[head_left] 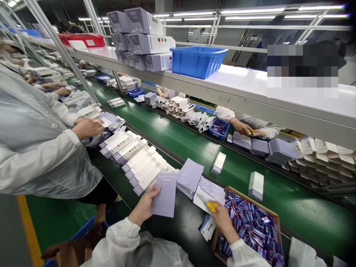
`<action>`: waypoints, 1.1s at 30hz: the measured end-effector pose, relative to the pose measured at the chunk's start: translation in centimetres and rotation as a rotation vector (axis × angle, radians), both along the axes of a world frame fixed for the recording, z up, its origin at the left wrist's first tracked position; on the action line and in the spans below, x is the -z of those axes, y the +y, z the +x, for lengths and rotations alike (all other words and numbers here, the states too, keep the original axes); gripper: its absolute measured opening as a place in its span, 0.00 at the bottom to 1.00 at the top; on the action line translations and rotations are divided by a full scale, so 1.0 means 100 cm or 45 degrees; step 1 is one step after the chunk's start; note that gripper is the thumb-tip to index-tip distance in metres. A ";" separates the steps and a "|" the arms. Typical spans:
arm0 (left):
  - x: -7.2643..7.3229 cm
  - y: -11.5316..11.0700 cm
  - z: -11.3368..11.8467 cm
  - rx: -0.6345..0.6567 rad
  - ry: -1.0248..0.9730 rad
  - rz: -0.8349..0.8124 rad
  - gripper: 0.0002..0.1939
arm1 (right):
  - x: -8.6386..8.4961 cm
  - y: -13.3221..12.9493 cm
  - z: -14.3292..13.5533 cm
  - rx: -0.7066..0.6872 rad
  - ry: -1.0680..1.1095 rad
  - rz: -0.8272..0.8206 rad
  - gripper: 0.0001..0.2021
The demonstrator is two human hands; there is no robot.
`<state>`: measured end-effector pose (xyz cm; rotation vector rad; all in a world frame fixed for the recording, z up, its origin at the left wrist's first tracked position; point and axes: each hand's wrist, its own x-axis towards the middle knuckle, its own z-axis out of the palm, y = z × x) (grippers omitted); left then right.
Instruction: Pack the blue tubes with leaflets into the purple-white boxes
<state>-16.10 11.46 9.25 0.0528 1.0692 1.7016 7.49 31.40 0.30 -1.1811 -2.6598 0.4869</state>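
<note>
My left hand (146, 204) grips a lilac booklet (166, 194) by its left edge and holds it up over the dark work surface. Yellow covers show on the fingertips of my right hand (221, 217), which pinches the edge of a booklet on a pile of lilac booklets (207, 194). A second lilac pile (190, 176) lies just left of it. Below my right fingers sit small printed cards (207, 227). My right wrist passes over the edge of a cardboard box of batteries (250, 222).
Rows of white and lilac cartons (141, 165) lie left of me, beside a co-worker's hands (88, 128). Single cartons (256, 185) stand on the green conveyor belt (178, 135). A shelf (250, 92) overhead carries a blue bin (198, 62) and stacked boxes (150, 43).
</note>
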 end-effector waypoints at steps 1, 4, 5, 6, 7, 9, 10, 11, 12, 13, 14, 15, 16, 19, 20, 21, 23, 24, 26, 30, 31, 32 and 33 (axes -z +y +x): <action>0.006 -0.001 0.006 0.038 -0.033 -0.002 0.21 | -0.009 -0.001 0.003 0.087 0.078 0.029 0.17; 0.020 0.003 0.023 0.129 -0.060 -0.006 0.21 | -0.048 -0.025 0.005 0.237 0.406 0.325 0.17; 0.022 0.007 0.028 0.146 -0.056 -0.005 0.21 | -0.062 -0.039 0.001 0.151 0.482 0.439 0.17; 0.022 0.011 0.032 0.152 -0.051 0.003 0.21 | -0.073 -0.054 -0.003 0.001 0.513 0.525 0.18; 0.021 0.015 0.036 0.152 -0.049 0.021 0.20 | -0.082 -0.070 -0.009 -0.154 0.500 0.592 0.18; 0.015 0.023 0.042 0.155 -0.051 0.080 0.20 | -0.088 -0.097 -0.023 -0.461 0.432 0.684 0.20; 0.011 0.025 0.044 0.177 -0.054 0.119 0.22 | -0.085 -0.107 -0.029 -0.567 0.398 0.712 0.20; 0.007 0.027 0.046 0.205 -0.050 0.157 0.24 | -0.081 -0.114 -0.035 -0.632 0.373 0.728 0.20; 0.003 0.029 0.047 0.233 -0.033 0.186 0.25 | -0.076 -0.119 -0.039 -0.664 0.358 0.733 0.19; 0.000 0.029 0.048 0.256 -0.004 0.208 0.26 | -0.071 -0.123 -0.043 -0.659 0.363 0.729 0.19; -0.002 0.029 0.049 0.267 0.034 0.222 0.25 | -0.067 -0.125 -0.045 -0.645 0.375 0.717 0.18; -0.002 0.029 0.049 0.264 0.075 0.229 0.25 | -0.065 -0.126 -0.047 -0.623 0.403 0.702 0.18; -0.001 0.029 0.050 0.251 0.109 0.229 0.25 | -0.065 -0.127 -0.047 -0.600 0.436 0.681 0.18; 0.006 0.029 0.049 0.205 0.113 0.213 0.25 | -0.071 -0.125 -0.038 -0.574 0.458 0.577 0.17; 0.008 0.029 0.047 0.181 0.093 0.201 0.24 | -0.073 -0.122 -0.032 -0.550 0.455 0.543 0.16; 0.010 0.029 0.043 0.154 0.072 0.176 0.23 | -0.074 -0.118 -0.023 -0.480 0.468 0.517 0.14; 0.012 0.026 0.033 0.081 0.042 0.094 0.20 | -0.069 -0.105 -0.004 -0.217 0.471 0.476 0.12; 0.013 0.023 0.027 0.043 0.040 0.048 0.19 | -0.063 -0.099 0.005 -0.065 0.427 0.443 0.11; 0.012 0.017 0.014 -0.024 0.053 -0.016 0.16 | -0.047 -0.089 0.019 0.089 0.177 0.336 0.12; 0.007 0.008 -0.003 -0.018 0.074 -0.064 0.18 | -0.012 -0.093 0.021 0.042 -0.305 0.284 0.11; 0.006 0.007 -0.004 0.006 0.074 -0.073 0.18 | -0.005 -0.097 0.017 0.024 -0.358 0.306 0.11; 0.005 0.007 -0.004 0.026 0.080 -0.079 0.19 | 0.002 -0.100 0.014 -0.003 -0.390 0.321 0.10; 0.005 0.008 -0.003 0.038 0.090 -0.081 0.19 | 0.008 -0.103 0.011 -0.033 -0.406 0.331 0.09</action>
